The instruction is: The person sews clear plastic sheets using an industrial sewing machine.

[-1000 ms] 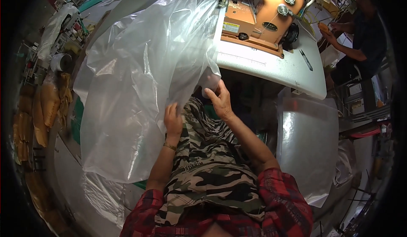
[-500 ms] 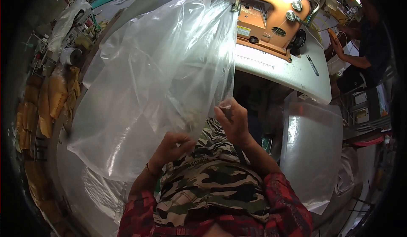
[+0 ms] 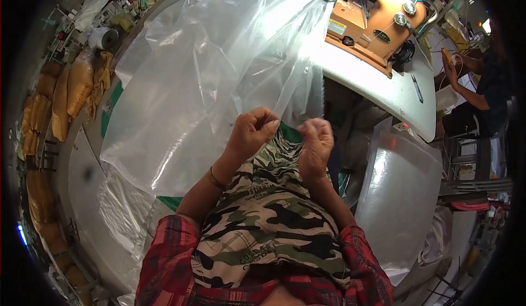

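Observation:
A large clear plastic sheet or bag drapes from the sewing machine table down toward my lap. My left hand is closed in a pinch on its lower edge, above my camouflage apron. Close by on the right, my right hand is raised with its fingers curled together. Slight blur hides whether plastic lies between those fingertips. The orange sewing machine stands beyond my hands, and the upper end of the plastic reaches its needle side.
Tweezers lie on the white machine table. A stack of clear plastic pieces sits at my right. Filled brown bags stand far left, near a white roll. Another person sits at the far right, hands around an orange object.
My left hand has moved up and right, pulling the plastic's lower edge up. My right hand has shifted slightly right. The view has also shifted, so the machine appears farther right.

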